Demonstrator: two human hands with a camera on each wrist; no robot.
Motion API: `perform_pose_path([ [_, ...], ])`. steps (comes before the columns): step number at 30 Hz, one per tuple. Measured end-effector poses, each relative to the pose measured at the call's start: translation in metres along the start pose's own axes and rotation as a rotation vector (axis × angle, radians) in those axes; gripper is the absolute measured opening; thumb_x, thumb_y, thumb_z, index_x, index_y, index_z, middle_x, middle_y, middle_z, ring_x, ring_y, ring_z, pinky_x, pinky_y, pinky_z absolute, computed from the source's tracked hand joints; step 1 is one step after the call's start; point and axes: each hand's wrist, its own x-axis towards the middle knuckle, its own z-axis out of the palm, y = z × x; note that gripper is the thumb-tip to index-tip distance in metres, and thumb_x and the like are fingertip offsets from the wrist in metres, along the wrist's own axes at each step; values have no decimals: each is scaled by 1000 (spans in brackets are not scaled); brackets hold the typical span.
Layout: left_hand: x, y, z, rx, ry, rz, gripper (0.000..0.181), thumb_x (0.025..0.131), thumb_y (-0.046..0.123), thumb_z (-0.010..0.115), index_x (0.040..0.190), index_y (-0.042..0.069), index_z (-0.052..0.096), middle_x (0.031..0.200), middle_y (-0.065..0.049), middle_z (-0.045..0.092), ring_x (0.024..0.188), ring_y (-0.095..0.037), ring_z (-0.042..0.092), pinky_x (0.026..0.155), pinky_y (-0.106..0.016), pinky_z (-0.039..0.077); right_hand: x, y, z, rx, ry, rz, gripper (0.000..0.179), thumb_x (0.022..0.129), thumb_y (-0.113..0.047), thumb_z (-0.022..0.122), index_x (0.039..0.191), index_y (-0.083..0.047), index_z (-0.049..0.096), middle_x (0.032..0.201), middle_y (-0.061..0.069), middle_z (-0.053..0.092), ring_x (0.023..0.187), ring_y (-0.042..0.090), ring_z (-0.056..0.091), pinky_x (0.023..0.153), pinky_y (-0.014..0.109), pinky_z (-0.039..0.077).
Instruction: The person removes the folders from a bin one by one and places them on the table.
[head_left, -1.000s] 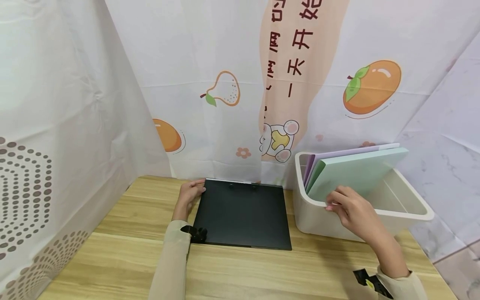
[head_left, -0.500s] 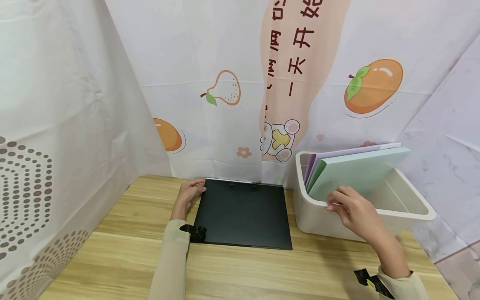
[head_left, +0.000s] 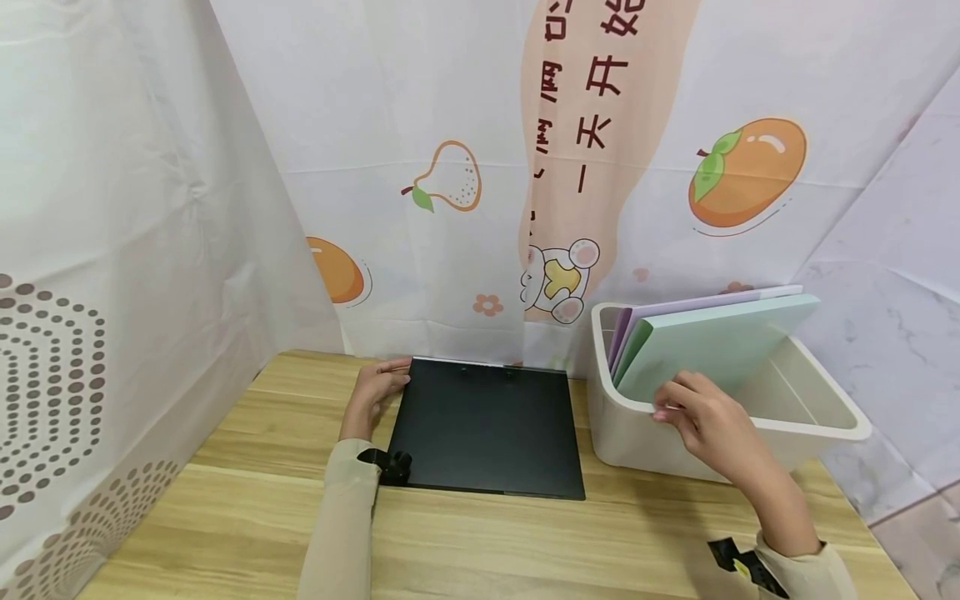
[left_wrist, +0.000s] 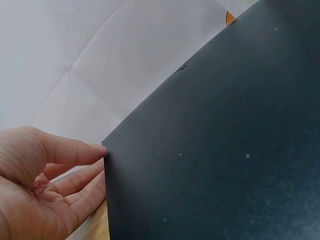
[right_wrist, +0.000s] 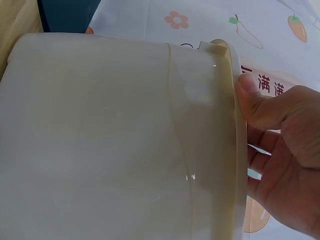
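A flat black rectangular board [head_left: 486, 429], with two small marks near its far edge, lies on the wooden table. My left hand [head_left: 378, 392] is at its far left corner. In the left wrist view the thumb [left_wrist: 82, 152] meets the board's edge, and the other fingers reach behind it. To the right stands a white plastic storage bin [head_left: 675, 446]. My right hand [head_left: 708, 421] grips its near rim, with the thumb [right_wrist: 250, 92] on the outer side and the fingers over the inside. A mint green folder [head_left: 720, 346] and a purple folder [head_left: 626, 329] lean inside the bin.
The wooden table [head_left: 247, 492] carries the board and bin. A white curtain [head_left: 420, 258] printed with fruit and writing hangs right behind them. Another white curtain [head_left: 150, 250] hangs along the left side. The bin stands close to the table's right edge.
Almost nothing moves. The view shifts very slightly; both hands, the black board, the bin and the folders keep their places.
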Motion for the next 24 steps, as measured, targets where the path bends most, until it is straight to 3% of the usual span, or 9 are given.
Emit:
perform_pose_path([
  [10,-1,2,0,-25,36,-29,43,95,-4,64,137,0,63,141,-20,61,114,-16,67,94,-26,57,0,-1,0,0,-7,3,45,101,-51,41,82,-19,66,80,-10,55,75,5,45,62,18,37],
  [24,1,2,1,-47,48,-53,41,97,-2,63,137,2,63,145,-20,58,116,-18,66,94,-26,57,1,-1,0,-5,2,-2,44,101,-51,43,83,-18,66,80,-10,55,75,6,44,62,18,37],
])
